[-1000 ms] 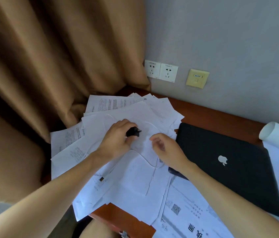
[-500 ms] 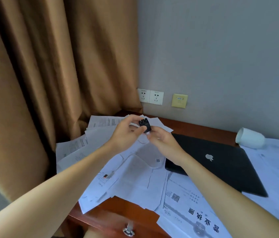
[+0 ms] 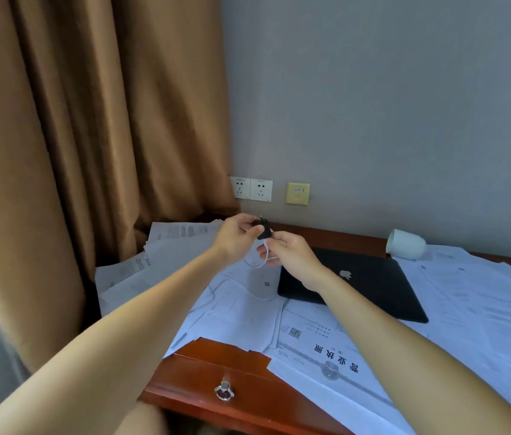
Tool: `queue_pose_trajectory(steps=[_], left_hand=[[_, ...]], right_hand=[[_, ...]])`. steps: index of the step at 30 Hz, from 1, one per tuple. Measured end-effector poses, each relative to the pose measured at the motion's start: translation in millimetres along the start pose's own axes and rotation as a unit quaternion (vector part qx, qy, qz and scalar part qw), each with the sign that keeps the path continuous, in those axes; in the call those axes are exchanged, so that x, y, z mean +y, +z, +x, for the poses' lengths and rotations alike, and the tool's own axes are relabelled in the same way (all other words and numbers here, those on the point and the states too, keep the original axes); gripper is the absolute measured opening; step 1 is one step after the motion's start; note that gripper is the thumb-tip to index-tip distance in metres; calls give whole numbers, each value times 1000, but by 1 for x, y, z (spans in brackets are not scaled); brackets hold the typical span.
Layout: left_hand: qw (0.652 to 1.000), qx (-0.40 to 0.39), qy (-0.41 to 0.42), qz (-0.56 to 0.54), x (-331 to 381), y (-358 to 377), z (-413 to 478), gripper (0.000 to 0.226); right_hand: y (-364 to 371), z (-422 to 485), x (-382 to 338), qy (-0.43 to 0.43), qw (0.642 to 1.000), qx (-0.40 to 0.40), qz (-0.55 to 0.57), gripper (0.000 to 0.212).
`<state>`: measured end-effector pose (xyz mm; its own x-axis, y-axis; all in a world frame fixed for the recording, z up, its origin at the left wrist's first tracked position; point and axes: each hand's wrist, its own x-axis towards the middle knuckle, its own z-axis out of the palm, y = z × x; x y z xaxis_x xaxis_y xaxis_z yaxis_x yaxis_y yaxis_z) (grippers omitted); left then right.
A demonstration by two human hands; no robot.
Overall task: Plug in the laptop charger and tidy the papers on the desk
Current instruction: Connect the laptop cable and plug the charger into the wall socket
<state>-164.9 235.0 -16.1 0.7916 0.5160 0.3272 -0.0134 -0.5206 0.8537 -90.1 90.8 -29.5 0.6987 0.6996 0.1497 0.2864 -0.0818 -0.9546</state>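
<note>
Both bare forearms reach from the near edge toward the far middle, converging until the hands almost meet in the air. The left hand (image 3: 234, 239) has its thumb and curled fingers (image 3: 244, 219) pinching the black charger plug (image 3: 264, 231). The right hand (image 3: 293, 257), just right of it and slightly lower, has its wrist bent and its fingers curled round the white cable (image 3: 266, 253) beneath the plug.

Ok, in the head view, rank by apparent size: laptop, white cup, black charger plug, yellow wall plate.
1. laptop
2. white cup
3. yellow wall plate and black charger plug look alike; the plug is partly hidden and nearer the camera, so unranked.
</note>
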Motion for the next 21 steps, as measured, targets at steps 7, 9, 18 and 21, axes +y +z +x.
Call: queue_pose_trajectory(steps=[7, 9, 18, 21], left_hand=[[992, 0, 8, 122, -55, 32, 5, 29], [985, -4, 33, 168, -72, 36, 14, 27], [951, -47, 51, 302, -120, 56, 56, 41], [945, -37, 64, 319, -115, 57, 60, 40]], right_hand=[[-1, 21, 54, 52, 998, -1, -19, 29], [-7, 33, 67, 56, 998, -3, -12, 29], [-27, 79, 101, 47, 997, 7, -68, 31], [-35, 79, 102, 29, 994, 12, -101, 30]])
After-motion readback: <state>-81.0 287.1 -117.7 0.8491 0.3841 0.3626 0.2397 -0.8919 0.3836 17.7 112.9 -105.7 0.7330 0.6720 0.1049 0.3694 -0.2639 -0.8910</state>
